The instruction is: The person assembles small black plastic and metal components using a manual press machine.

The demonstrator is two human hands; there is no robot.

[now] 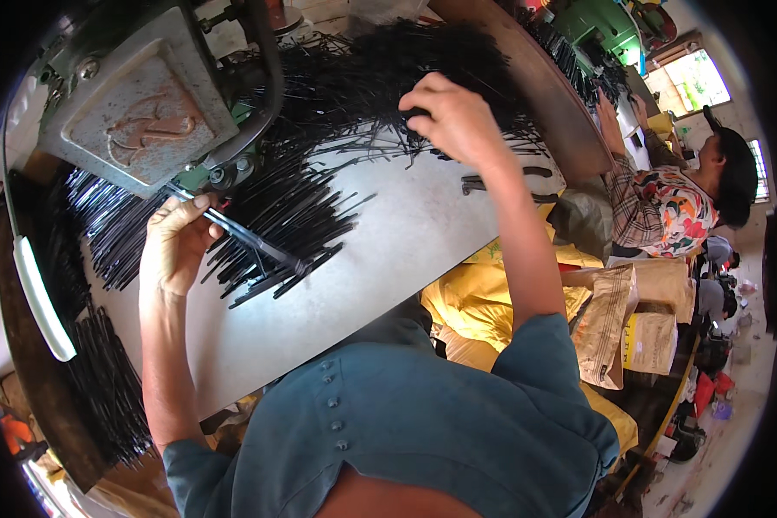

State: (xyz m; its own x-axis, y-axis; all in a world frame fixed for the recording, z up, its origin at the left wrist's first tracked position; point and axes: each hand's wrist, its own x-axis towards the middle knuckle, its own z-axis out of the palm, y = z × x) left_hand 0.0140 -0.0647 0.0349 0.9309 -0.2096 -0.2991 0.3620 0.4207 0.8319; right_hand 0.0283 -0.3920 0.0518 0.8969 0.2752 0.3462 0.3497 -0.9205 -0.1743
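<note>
- The person's left hand (181, 229) pinches a few long dark strips (263, 249) between thumb and fingers; they slant from just above the hand down to its right.
- The right hand (449, 116), well apart to the upper right, has its fingers curled toward the thumb; whether it grips anything cannot be told.
- Just above the left hand stands a machine head with a worn grey cover (151, 125) bearing a raised emblem.
- Right beside and beneath the held strips lies a layer of loose black strips (306, 207); a similar batch (116, 237) lies left of the left hand.
- Beneath and left of the right hand spreads a tangled black heap (345, 82).
- Below and between both hands shows the pale counter (388, 237).
- Just beside the right forearm lies a black curved-handled tool (527, 172).
- Farther left of the left hand is a white lamp (43, 298).
- Below the right hand, past the counter, sit yellow sacks (466, 302); to its far right, a co-worker (669, 203) in a dark cap.
</note>
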